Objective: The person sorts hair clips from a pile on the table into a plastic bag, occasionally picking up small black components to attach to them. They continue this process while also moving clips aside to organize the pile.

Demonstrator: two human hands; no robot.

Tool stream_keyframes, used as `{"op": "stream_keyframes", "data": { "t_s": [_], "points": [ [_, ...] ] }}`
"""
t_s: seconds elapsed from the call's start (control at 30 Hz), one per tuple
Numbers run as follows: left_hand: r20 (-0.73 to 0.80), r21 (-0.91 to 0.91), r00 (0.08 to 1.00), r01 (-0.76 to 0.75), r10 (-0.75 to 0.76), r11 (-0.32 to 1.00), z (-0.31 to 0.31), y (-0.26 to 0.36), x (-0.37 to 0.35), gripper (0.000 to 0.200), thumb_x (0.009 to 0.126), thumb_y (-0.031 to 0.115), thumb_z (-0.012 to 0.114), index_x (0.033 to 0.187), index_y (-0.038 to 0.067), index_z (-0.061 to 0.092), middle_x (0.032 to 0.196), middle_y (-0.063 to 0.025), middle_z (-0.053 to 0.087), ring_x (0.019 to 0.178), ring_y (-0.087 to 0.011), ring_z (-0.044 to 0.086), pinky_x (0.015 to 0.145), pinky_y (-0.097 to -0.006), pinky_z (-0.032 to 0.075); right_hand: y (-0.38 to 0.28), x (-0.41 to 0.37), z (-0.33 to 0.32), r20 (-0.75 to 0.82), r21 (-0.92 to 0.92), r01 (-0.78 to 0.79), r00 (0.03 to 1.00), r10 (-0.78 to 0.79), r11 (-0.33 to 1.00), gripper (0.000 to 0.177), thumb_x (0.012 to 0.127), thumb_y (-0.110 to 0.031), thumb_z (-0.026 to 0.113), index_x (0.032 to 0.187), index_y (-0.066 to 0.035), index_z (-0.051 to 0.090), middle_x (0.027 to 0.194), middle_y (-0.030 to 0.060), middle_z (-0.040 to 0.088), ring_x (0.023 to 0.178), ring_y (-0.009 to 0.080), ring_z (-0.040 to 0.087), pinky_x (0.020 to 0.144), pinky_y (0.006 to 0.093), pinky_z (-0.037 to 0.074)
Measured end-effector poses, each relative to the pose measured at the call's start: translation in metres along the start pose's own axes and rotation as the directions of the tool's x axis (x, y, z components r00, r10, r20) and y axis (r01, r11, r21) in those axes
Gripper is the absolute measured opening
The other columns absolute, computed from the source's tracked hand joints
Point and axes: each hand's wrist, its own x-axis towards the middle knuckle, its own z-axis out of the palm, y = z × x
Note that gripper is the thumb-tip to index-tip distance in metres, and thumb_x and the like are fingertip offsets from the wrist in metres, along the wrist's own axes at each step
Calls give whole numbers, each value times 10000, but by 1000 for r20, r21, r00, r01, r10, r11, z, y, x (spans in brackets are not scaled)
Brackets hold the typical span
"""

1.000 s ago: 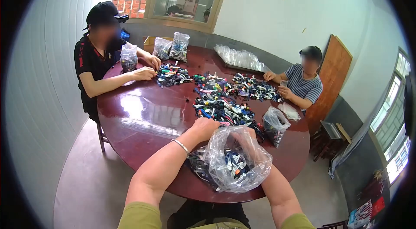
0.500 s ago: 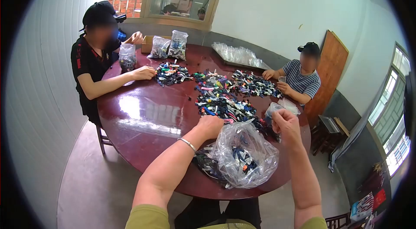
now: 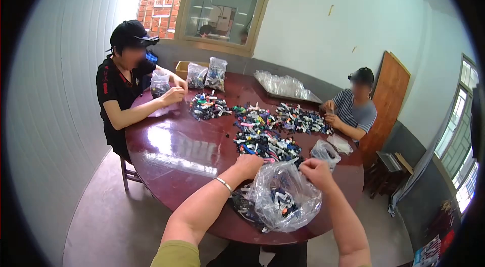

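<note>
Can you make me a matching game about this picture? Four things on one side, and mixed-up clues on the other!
Things:
1. round table
2. bracelet
3. big open bag
4. wooden board

Clues:
A. see-through, with small pieces inside
B. leaning against the wall
C. dark red and shiny
D. around the arm, next to the left hand

Right pairs: 1-C, 2-D, 3-A, 4-B

text: none legible | black sleeve [image 3: 110,94]: red marks [image 3: 105,81], too small to read
</note>
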Motion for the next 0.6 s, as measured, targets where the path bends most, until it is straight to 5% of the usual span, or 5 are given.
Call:
{"op": "stream_keyframes", "data": {
  "t_s": [0.03, 0.17, 0.27, 0.37, 0.6],
  "points": [
    [-5, -1, 1000, -1, 1, 1000, -2, 1, -2, 304, 814, 303, 572, 901, 35, 685, 924, -202, 678, 890, -370, 660, 740, -464, 533, 38, 15, 3, 21, -114, 214, 977, -213, 970, 177, 774, -133, 718, 876, 9, 690, 749, 58, 681, 662, 111, 608, 626, 264, 492],
    [4, 17, 1000, 18, -18, 1000, 7, -3, 4, 332, 821, 339, 564, 921, 38, 661, 910, -202, 678, 879, -376, 661, 749, -469, 526, 103, 39, 30, 174, -36, 3, 985, 4, 999, 338, 742, -237, 765, 995, -29, 681, 902, 100, 691, 825, 185, 656, 750, 317, 511],
    [-30, -1, 999, 20, -20, 1000, 9, -4, 3, 335, 822, 344, 555, 934, 40, 643, 903, -199, 677, 870, -379, 661, 746, -475, 522, 60, 31, 37, 104, -482, 78, 994, -31, 873, 402, 737, -386, 729, 1009, -92, 692, 923, 129, 681, 884, 293, 662, 771, 354, 505],
    [-30, 4, 998, 54, -54, 999, 10, -2, 4, 331, 832, 348, 538, 957, 54, 626, 912, -198, 674, 881, -372, 658, 754, -471, 519, 38, 23, 40, 59, -375, -10, 998, 35, 927, 366, 751, -374, 703, 986, -93, 695, 920, 130, 678, 867, 298, 658, 766, 358, 501],
    [-25, 112, 999, -20, 23, 994, -1, 16, -12, 242, 863, 258, 508, 1044, 109, 572, 942, -170, 647, 888, -370, 629, 751, -471, 494, 88, 27, 49, -60, -213, 284, 951, -302, 935, 213, 744, -220, 693, 888, -64, 695, 861, 142, 665, 778, 288, 658, 715, 370, 509]
  ]
}}
